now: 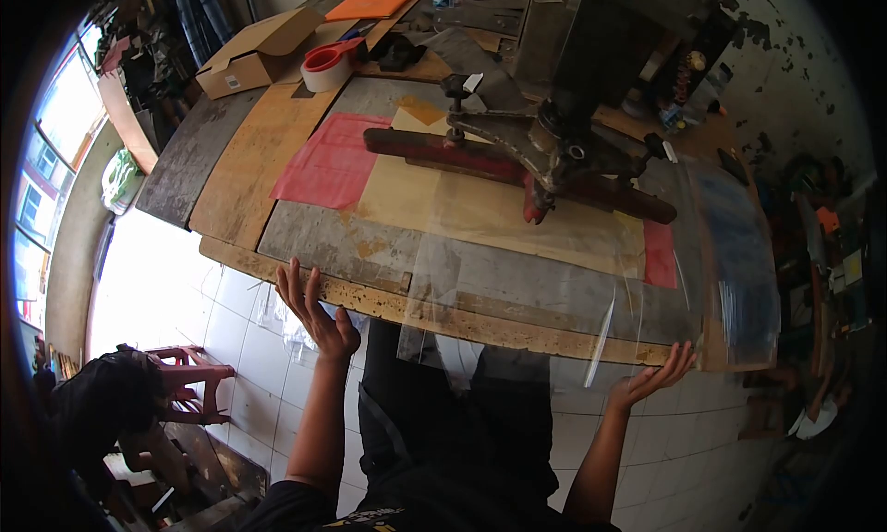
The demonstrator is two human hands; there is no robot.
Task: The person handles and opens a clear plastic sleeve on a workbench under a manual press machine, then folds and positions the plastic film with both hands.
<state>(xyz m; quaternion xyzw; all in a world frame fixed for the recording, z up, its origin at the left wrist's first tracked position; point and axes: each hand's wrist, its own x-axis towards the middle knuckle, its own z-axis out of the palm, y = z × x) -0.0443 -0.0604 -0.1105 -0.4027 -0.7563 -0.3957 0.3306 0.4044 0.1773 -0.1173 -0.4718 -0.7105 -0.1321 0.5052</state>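
Note:
My left hand (319,318) rests at the table's wooden front edge (370,303), its fingers stretched out and apart, holding nothing. Further right along the same edge, my right hand (654,377) is also open, fingertips against the wood near the table corner. Between the hands, a clear plastic sheet (527,296) lies on the tabletop and hangs over the front edge. Behind it, a heavy metal press (554,153) with a long dark-red bar (434,153) stands over a yellowish sheet (407,199). Red sheet pieces (328,163) show at both ends of the yellowish one.
At the back left are a cardboard box (259,56), a red-and-white tape roll (328,66) and an orange folder (377,2). A stack of clear plastic sheets (744,273) lies at the right end. A red stool (194,380) and another person (111,412) are at lower left.

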